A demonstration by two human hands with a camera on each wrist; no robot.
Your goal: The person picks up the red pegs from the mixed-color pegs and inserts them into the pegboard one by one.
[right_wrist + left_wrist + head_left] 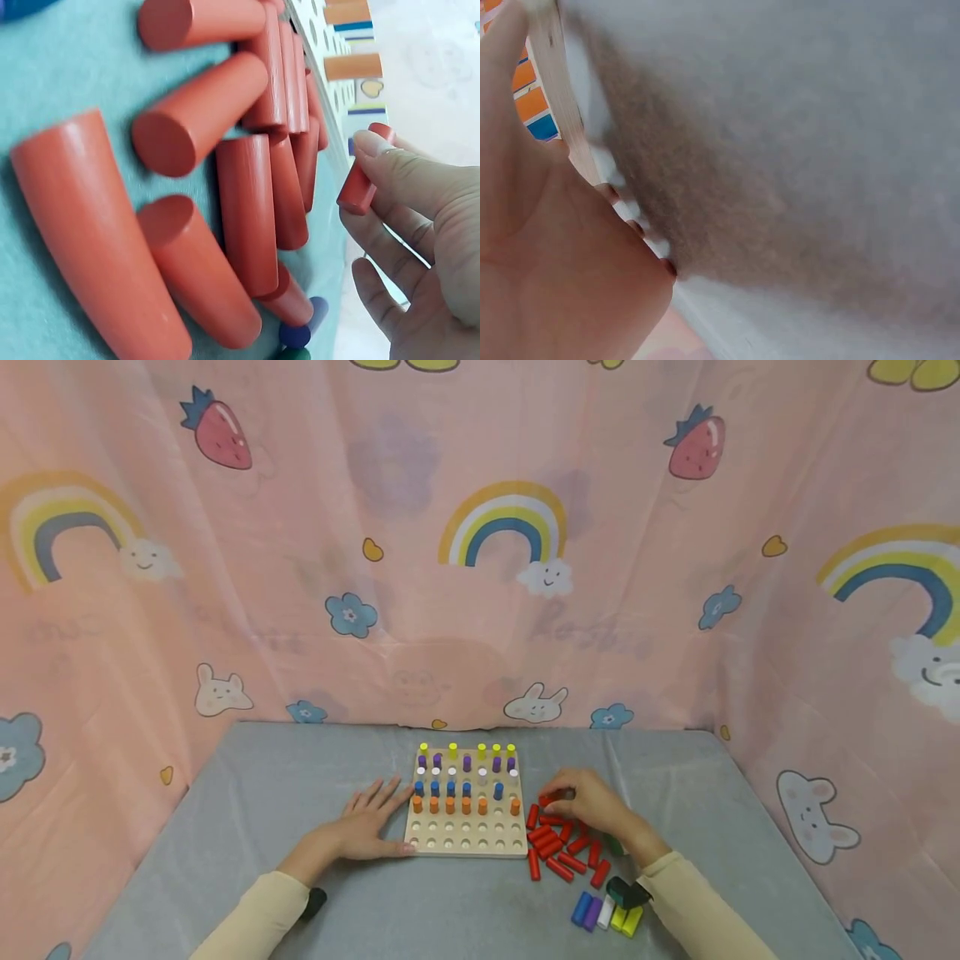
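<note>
A wooden pegboard (467, 850) lies on the table with rows of yellow, purple, white, blue and orange pegs, and bare holes in its front rows. My left hand (366, 828) rests at the board's left side, fingers spread, thumb by the near left corner. In the left wrist view the palm (562, 262) covers most of the board. Just right of the board, my right hand (596, 800) pinches a red peg (357, 184) between thumb and fingers. Beneath and in front of that hand lies a loose pile of red pegs (550, 846).
Nearer the front right lie a blue peg (581, 909), a purple peg (592, 913), a white peg (605, 912) and yellow pegs (632, 922). Something green (615, 845) shows partly behind the right wrist. A patterned pink curtain (480, 635) hangs behind the grey table (300, 777).
</note>
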